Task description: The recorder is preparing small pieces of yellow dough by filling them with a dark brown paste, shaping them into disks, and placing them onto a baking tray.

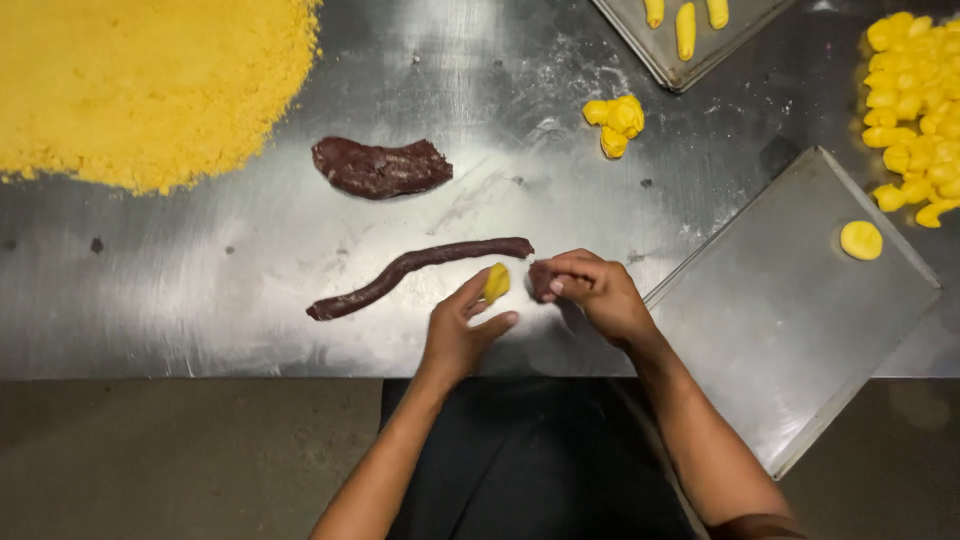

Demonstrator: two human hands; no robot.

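- Far left, top: a broad heap of yellow crumb point(140, 85) lay loose on the steel table point(250, 250), in no container.
- Right of the heap: a flat dark brown slab of paste point(380, 167) rested on the bare steel, well apart from your hands.
- Below the slab: a long dark brown rope of paste point(420, 275) ran from lower left up to the right. Its right end lay just beside your right fingers; I could not tell if it touched them.
- Your left hand point(462, 335) held a small yellow dough piece point(496, 282) pinched between thumb and fingertips, lifted a little off the table.
- Your right hand point(595, 290) was closed narrowly on a small dark brown lump point(541, 280), pinched at the fingertips, just beside the yellow piece.
- Above your hands: a small cluster of yellow dough pieces point(614, 120) sat on the bare steel.
- Top centre-right: a metal tray point(650, 50), partly cut off by the frame, held three elongated yellow pieces point(685, 28) set side by side.
- Lower right: a second flat metal tray point(780, 330), lying at an angle with one corner past the table edge, held one round yellow disc point(861, 240) near its upper right corner; the rest of its surface showed bare metal.
- Far right: a large pile of yellow dough pieces point(915, 100) lay on the table, just beyond that tray's upper edge.
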